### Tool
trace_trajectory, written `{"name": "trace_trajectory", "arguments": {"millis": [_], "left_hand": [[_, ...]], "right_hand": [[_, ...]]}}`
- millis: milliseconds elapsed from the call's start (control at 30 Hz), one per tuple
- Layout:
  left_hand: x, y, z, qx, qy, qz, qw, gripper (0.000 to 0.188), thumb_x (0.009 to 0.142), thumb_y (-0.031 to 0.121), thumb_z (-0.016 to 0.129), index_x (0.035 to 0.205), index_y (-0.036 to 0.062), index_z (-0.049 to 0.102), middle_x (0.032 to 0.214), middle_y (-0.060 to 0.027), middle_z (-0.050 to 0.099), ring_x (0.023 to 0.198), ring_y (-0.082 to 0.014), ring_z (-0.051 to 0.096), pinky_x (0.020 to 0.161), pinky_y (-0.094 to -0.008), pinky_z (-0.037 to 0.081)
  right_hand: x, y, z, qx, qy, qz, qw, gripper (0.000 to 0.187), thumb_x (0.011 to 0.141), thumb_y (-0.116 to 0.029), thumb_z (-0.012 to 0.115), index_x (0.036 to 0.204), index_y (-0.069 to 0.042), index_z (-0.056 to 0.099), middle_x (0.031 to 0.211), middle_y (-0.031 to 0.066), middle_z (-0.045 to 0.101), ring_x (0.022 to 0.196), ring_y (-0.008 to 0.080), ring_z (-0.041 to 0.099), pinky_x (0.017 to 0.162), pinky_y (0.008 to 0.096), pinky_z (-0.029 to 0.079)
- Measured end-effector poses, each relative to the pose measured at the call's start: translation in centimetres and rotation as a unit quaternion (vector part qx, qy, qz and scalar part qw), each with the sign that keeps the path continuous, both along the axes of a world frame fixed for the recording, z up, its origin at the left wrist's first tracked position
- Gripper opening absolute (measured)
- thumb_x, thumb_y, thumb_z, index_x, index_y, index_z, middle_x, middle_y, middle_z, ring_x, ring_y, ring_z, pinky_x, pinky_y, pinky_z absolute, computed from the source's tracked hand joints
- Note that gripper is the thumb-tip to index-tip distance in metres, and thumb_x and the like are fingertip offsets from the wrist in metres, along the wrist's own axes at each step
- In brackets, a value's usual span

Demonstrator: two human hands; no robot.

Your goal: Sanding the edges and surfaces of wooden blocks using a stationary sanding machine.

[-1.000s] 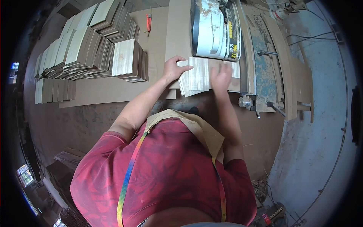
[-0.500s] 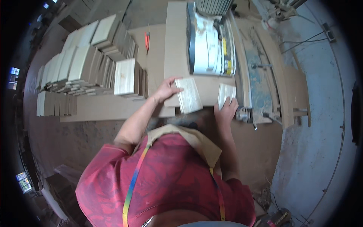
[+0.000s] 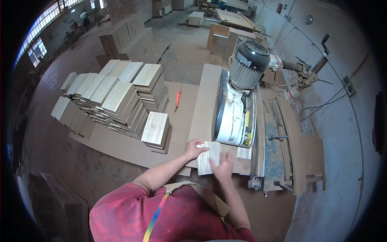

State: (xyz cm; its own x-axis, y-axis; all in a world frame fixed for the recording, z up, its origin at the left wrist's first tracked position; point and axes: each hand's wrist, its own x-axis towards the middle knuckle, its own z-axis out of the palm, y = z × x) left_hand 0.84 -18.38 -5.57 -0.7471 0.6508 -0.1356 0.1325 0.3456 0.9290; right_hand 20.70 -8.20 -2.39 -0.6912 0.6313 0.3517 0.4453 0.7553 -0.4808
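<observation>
My left hand (image 3: 195,150) is closed on a few flat wooden boards (image 3: 209,156), its thumb across the top face and its fingers along the far left edge. At the right side of these boards is my right hand (image 3: 224,164), smeared by motion; whether its fingers grip them I cannot tell. Just right of it, a separate wooden board (image 3: 244,152) lies on the machine table, its far end against or under the front of a white power feeder (image 3: 234,128).
Left stand long rows of stacked boards (image 3: 115,97) and a smaller stack (image 3: 155,128). A red-handled slim tool (image 3: 177,99) lies between them and the feeder. The feeder's motor (image 3: 250,60) rises behind. Metal rails and clamps (image 3: 278,138) run along the right, near the wall.
My view has tilted up, showing more of the workshop. The right hand has let go of the board by the feeder and moved left to the boards in my left hand.
</observation>
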Motion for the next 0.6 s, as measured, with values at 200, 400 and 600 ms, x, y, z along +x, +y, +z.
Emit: {"name": "trace_trajectory", "arguments": {"millis": [200, 400, 600], "left_hand": [[0.3, 0.1, 0.2, 0.030, -0.022, -0.007, 0.999, 0.039, 0.087, 0.022, 0.096, 0.114, -0.0008, 0.079, 0.100, -0.0091, 0.078, 0.085, -0.0191, 0.072, 0.084, -0.0329, 0.060], [-0.1, -0.9, 0.5, 0.035, -0.073, -0.028, 0.996, 0.036, 0.088, 0.017, 0.094, 0.116, 0.0003, 0.080, 0.102, -0.0092, 0.079, 0.086, -0.0188, 0.072, 0.084, -0.0321, 0.060], [-0.3, -1.2, 0.5, 0.126, -0.179, -0.074, 0.973, 0.030, 0.091, 0.010, 0.091, 0.117, 0.0003, 0.079, 0.101, -0.0089, 0.077, 0.084, -0.0148, 0.068, 0.082, -0.0282, 0.059]], "right_hand": [[1.0, -3.5, 0.1, -0.006, -0.003, -0.010, 1.000, 0.063, 0.087, -0.036, 0.087, 0.133, 0.004, 0.073, 0.136, 0.0310, 0.063, 0.114, 0.0462, 0.061, 0.101, 0.0526, 0.055], [7.2, -1.5, 0.4, 0.015, 0.019, -0.080, 0.997, 0.059, 0.087, -0.031, 0.085, 0.133, 0.004, 0.073, 0.133, 0.0286, 0.066, 0.117, 0.0450, 0.060, 0.102, 0.0522, 0.055], [9.8, 2.3, -2.6, 0.149, -0.085, -0.210, 0.963, 0.051, 0.090, -0.023, 0.080, 0.132, 0.005, 0.072, 0.134, 0.0274, 0.065, 0.122, 0.0443, 0.059, 0.108, 0.0519, 0.052]]}}
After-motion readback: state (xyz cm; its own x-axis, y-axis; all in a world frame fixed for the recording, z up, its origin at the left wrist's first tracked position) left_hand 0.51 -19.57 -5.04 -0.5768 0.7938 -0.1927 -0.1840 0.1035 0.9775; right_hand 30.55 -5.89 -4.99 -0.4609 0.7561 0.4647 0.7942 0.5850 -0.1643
